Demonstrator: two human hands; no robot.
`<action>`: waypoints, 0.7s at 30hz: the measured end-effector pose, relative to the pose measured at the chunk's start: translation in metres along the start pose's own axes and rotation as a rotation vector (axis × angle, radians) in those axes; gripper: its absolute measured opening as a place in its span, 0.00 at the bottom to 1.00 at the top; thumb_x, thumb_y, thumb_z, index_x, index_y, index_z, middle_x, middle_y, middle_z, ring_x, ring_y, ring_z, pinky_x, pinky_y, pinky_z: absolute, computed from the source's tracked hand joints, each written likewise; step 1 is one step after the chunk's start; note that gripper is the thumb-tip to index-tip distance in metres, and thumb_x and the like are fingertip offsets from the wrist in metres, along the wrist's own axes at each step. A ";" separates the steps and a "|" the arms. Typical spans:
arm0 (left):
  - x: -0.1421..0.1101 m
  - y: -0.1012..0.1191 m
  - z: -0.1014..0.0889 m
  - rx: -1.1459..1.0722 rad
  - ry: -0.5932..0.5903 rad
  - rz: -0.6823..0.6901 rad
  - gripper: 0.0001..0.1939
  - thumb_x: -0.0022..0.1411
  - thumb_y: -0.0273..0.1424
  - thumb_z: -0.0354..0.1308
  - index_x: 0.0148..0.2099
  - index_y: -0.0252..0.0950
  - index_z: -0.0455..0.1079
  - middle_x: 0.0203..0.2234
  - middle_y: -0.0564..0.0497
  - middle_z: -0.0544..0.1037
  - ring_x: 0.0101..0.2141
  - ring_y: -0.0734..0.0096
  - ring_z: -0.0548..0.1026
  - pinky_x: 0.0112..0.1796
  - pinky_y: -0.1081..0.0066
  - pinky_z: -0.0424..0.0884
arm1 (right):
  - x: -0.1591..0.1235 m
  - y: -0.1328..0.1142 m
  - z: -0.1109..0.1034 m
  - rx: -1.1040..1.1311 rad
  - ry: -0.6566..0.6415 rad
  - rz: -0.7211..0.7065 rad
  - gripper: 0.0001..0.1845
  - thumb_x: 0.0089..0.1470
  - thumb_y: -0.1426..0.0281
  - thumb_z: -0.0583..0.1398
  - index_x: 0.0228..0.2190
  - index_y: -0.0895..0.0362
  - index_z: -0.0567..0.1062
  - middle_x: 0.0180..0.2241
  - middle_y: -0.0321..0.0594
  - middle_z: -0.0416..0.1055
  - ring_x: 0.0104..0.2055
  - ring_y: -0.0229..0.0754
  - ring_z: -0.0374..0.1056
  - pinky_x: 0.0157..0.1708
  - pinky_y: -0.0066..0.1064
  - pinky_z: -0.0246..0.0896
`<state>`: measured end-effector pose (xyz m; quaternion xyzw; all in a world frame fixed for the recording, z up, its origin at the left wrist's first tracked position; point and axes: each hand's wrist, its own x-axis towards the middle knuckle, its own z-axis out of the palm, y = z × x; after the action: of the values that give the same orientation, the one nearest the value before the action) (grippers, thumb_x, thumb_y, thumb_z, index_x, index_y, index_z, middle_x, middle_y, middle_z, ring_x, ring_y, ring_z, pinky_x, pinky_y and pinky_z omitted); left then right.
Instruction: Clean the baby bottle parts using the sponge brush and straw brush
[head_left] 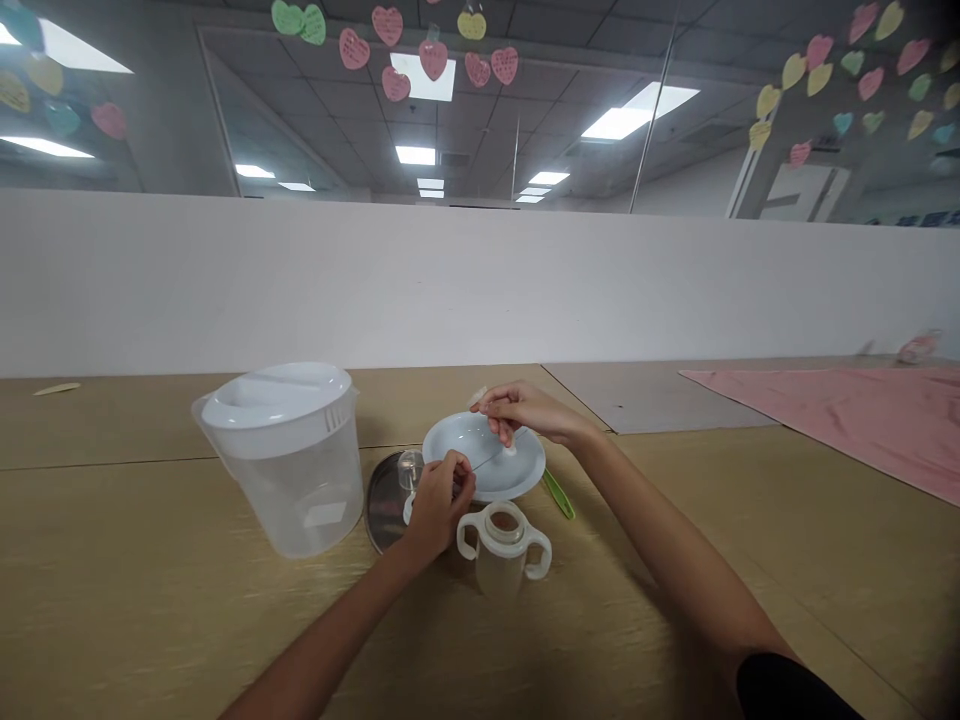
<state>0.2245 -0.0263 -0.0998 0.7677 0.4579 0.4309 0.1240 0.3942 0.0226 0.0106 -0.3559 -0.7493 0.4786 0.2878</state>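
Over the white bowl (450,437), my right hand (525,411) is closed in a pinch, with a small translucent piece by its fingertips. What exactly it grips is hard to make out. My left hand (442,500) is closed at the bowl's near left edge. A thin rod or wire (489,460) slants from its fingers toward my right hand; its kind is unclear. Just in front of the bowl stands a two-handled baby cup (501,565), upright and without a lid. A clear dome-shaped piece (409,468) sits beside my left hand on a round metal tray (381,505).
A large translucent pitcher (292,470) with a white lid stands to the left. The green handle (559,494) of a tool lies at the bowl's right. A pink cloth (847,410) covers part of the far right. Behind the table rises a white wall (450,290).
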 end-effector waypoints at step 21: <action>0.001 -0.002 -0.002 0.003 -0.015 0.038 0.06 0.59 0.30 0.45 0.36 0.36 0.62 0.28 0.50 0.73 0.30 0.68 0.69 0.39 0.65 0.64 | -0.028 -0.036 0.018 0.068 -0.547 -0.102 0.13 0.53 0.67 0.58 0.38 0.62 0.73 0.26 0.38 0.73 0.24 0.33 0.69 0.26 0.26 0.65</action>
<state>0.2222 -0.0252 -0.0995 0.7798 0.4428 0.4265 0.1180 0.3877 -0.0193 0.0345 -0.1653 -0.7996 0.5667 0.1103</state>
